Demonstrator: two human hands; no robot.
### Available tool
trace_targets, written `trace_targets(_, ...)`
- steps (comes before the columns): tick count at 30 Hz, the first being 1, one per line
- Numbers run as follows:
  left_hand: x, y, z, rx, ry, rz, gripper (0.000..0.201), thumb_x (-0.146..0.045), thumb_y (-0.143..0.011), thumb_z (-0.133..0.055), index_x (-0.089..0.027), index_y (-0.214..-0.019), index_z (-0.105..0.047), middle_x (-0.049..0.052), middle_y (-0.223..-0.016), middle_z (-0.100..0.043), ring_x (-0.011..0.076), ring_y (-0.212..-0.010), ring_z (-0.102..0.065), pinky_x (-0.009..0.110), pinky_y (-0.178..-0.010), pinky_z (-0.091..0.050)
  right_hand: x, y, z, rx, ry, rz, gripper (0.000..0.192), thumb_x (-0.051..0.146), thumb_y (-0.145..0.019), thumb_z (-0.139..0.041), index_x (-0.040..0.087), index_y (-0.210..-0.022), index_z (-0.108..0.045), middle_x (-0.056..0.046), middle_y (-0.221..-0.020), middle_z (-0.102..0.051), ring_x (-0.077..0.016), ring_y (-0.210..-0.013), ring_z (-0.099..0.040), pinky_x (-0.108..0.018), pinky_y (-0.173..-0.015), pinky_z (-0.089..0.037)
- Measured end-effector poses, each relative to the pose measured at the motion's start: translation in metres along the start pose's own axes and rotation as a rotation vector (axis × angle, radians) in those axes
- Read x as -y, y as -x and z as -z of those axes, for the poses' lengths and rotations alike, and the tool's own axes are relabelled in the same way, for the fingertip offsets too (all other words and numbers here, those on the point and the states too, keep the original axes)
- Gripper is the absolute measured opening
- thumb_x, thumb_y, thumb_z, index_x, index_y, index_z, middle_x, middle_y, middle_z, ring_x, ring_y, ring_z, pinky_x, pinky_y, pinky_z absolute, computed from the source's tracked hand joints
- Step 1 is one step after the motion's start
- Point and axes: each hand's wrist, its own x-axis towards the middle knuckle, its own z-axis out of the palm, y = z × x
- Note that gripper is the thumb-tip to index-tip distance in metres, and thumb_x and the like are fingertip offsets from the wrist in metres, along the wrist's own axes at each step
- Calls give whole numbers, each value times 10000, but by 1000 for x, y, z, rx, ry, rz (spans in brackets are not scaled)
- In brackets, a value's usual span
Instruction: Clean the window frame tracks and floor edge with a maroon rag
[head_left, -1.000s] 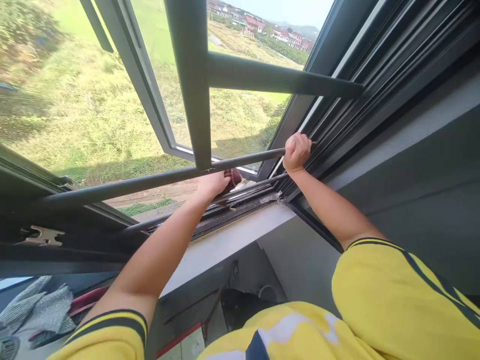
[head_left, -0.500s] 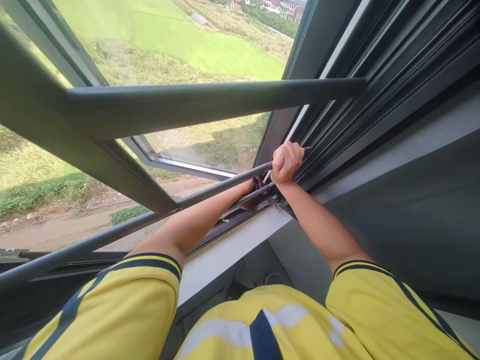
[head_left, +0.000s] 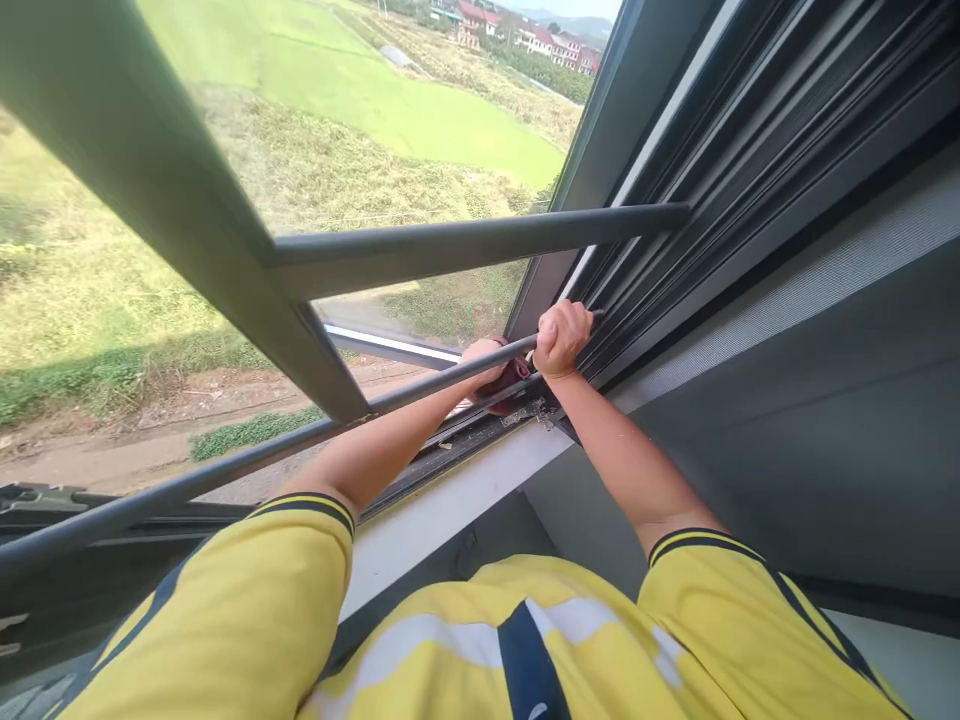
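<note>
Right hand [head_left: 561, 338]: a closed grip wrapped around the lower dark grey round metal guard bar [head_left: 262, 456], close to where that bar meets the side of the dark grey aluminium window frame [head_left: 675, 130].
Left hand [head_left: 484, 362]: reaches under the same bar, fingers closed on a dark red crumpled cloth [head_left: 511, 377]; only part of the hand shows behind the bar.
Cloth: pressed down in the far right corner of the black bottom window track [head_left: 457, 440], just beside the right hand and below the bar.
Guard bars: a second, thicker dark grey horizontal bar [head_left: 480, 243] runs higher up into the frame; a broad slanting grey post [head_left: 150, 170] joins both bars.
Sill: a pale grey flat ledge [head_left: 450, 500] lies directly below the track.
Window: the outer sash with its light-edged lower rail [head_left: 390, 343] stands swung outward beyond the bars.
Clothing: yellow short sleeves with dark blue trim [head_left: 300, 520] cover both upper arms.
Outside: green fields, a dirt path and distant red-roofed houses [head_left: 525, 35].
</note>
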Motion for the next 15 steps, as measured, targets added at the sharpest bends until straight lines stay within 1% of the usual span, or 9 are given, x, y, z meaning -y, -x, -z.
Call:
trace_targets(2, -13, 0, 27, -100, -59, -67, 247, -320, -844, -498, -151, -799, -673, 99, -850, -669, 237, -826, -616, 327, -769, -455, -1, 0, 0, 16, -3, -7, 511, 341, -959, -116, 178, -629, -471, -65, -705, -448, -199, -747, -444, -342, -747, -293)
trace_targets(3, -21, -1, 41, -198, -110, -130, 257, -340, -843, -498, -153, -823, -672, 99, -870, -665, 242, -846, -609, 330, -782, -445, -1, 0, 0, 18, -4, -8, 507, 339, -958, -119, 178, -631, -472, -66, -708, -452, -201, -752, -448, -342, -747, -295)
trace_targets(5, -37, -3, 63, -466, -171, -227, 301, -370, -868, -465, -152, -950, -655, 96, -949, -653, 234, -898, -584, 324, -823, -420, 0, 0, 1, 10, -6, -4, 501, 338, -957, -130, 178, -629, -474, -68, -705, -462, -202, -752, -456, -342, -745, -300)
trace_targets(7, -49, -6, 72, -650, -210, -278, 356, -370, -910, -395, -146, -1083, -611, 101, -1035, -631, 216, -956, -552, 308, -851, -399, 0, 0, 0, -12, -7, -2, 501, 333, -956, -140, 178, -616, -473, -71, -691, -478, -203, -744, -469, -344, -741, -307)
trace_targets(8, -51, -7, 71, -674, -238, -305, 378, -369, -927, -360, -144, -1119, -594, 108, -1064, -617, 214, -982, -535, 305, -857, -392, 0, 0, 0, -19, -7, -1, 503, 331, -956, -144, 178, -609, -474, -73, -685, -489, -203, -739, -476, -346, -740, -311)
trace_targets(9, -50, -8, 66, -662, -277, -344, 396, -371, -939, -329, -146, -1138, -586, 116, -1081, -604, 217, -1002, -521, 308, -861, -388, 0, 0, 0, -19, -6, -3, 504, 328, -956, -149, 178, -607, -479, -76, -685, -504, -203, -735, -485, -348, -741, -315)
trace_targets(11, -40, -9, 51, -564, -366, -445, 423, -391, -947, -295, -161, -1150, -587, 134, -1092, -584, 238, -1021, -505, 333, -861, -385, 0, 0, -1, -7, -1, -10, 500, 325, -955, -160, 177, -613, -493, -83, -703, -534, -203, -739, -501, -352, -750, -321)
trace_targets(13, -23, -5, 35, -416, -440, -517, 421, -395, -942, -294, -173, -1128, -600, 152, -1082, -577, 262, -1003, -508, 369, -849, -387, 0, -1, 1, 8, 1, -21, 489, 328, -953, -169, 177, -618, -493, -87, -722, -544, -205, -745, -504, -357, -756, -321)
trace_targets(15, -3, 3, 21, -254, -451, -524, 356, -352, -923, -348, -179, -1082, -615, 151, -1052, -583, 263, -971, -520, 381, -830, -394, 2, -2, 3, 11, -7, -22, 483, 330, -951, -163, 181, -614, -475, -83, -713, -532, -206, -735, -491, -358, -750, -315)
